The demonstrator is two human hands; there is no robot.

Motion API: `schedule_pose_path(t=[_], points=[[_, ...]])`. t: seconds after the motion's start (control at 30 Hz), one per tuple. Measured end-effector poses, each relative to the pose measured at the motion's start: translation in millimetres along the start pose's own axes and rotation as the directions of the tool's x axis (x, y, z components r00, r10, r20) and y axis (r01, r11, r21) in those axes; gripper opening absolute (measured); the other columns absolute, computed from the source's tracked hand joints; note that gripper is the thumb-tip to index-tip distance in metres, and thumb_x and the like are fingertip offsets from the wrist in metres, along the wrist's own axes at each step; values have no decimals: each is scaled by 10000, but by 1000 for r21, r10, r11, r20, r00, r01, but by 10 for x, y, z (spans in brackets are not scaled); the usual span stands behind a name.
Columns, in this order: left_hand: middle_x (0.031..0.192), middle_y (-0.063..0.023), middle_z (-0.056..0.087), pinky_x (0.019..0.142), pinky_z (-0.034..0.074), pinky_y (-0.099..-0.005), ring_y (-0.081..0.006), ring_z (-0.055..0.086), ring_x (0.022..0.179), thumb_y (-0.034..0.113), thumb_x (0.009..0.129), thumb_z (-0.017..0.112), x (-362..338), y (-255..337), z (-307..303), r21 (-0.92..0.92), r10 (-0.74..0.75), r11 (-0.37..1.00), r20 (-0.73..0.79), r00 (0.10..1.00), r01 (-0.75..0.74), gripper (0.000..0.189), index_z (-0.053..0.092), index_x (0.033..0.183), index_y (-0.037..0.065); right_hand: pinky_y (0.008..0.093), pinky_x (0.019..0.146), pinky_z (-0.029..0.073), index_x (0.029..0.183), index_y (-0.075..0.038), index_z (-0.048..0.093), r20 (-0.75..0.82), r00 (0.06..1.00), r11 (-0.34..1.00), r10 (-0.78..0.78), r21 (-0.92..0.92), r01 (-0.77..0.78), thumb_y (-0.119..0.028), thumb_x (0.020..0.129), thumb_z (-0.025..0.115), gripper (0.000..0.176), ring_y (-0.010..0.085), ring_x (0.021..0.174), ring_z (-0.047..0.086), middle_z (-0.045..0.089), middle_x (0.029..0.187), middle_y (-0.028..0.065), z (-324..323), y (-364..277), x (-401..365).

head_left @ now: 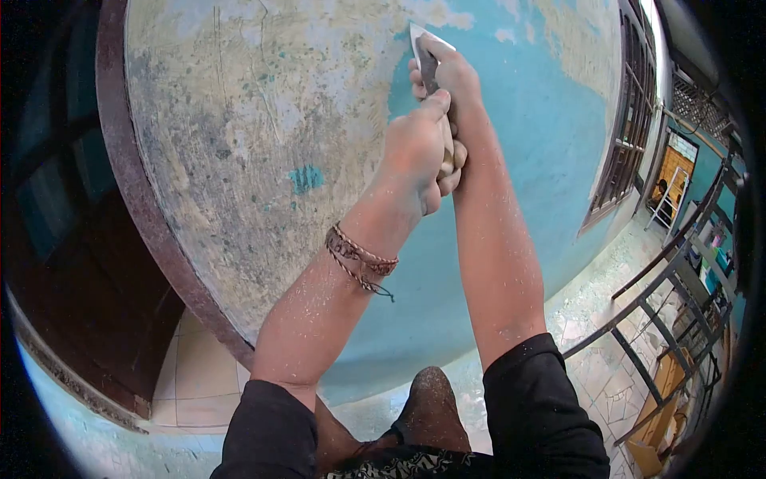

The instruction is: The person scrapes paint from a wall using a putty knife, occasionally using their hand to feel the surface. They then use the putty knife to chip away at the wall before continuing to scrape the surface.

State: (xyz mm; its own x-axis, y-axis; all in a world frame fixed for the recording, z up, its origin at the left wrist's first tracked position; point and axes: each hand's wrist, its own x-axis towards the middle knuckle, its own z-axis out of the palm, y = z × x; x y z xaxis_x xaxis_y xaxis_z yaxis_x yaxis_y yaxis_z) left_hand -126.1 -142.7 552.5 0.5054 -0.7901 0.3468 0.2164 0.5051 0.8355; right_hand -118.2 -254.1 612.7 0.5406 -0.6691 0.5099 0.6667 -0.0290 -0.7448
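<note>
A scraper (429, 70) with a pale metal blade and a handle rests its blade tip against the wall near the top centre. My right hand (453, 76) is closed round its upper part, close to the blade. Lower down, my left hand (417, 152) wraps the handle. The wall has blue paint (515, 136) on the right and a bare, stained, mottled surface (271, 176) on the left, with a small blue patch (306, 179) left on it. Pale dust covers both hands and forearms.
A doorway with a dark door (96, 319) and brown frame (144, 191) stands at left. At right are a barred window (630, 104), a dark metal frame (638, 319), a white ladder (669, 198) and a wooden piece (662, 399) on the littered tiled floor (594, 327).
</note>
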Motion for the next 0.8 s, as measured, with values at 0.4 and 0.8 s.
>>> schedule_pose_path(t=[0.4, 0.8], points=[[699, -41, 524, 276, 275, -252, -127, 461, 424, 350, 993, 490, -207, 20, -14, 15, -16, 1000, -65, 998, 17, 276, 485, 939, 80, 293, 469, 449, 1188, -63, 610, 22, 999, 999, 45, 5, -45, -301, 914, 622, 363, 138, 573, 554, 625, 794, 72, 92, 11, -152], [703, -38, 508, 289, 289, -242, -115, 474, 468, 339, 1005, 476, -276, -100, 121, -89, 26, 995, -138, 990, -39, 255, 482, 936, 93, 345, 544, 498, 1090, -32, 642, 63, 997, 998, 49, -46, -47, -267, 892, 631, 307, 192, 592, 629, 668, 812, 122, -41, 130, -156]])
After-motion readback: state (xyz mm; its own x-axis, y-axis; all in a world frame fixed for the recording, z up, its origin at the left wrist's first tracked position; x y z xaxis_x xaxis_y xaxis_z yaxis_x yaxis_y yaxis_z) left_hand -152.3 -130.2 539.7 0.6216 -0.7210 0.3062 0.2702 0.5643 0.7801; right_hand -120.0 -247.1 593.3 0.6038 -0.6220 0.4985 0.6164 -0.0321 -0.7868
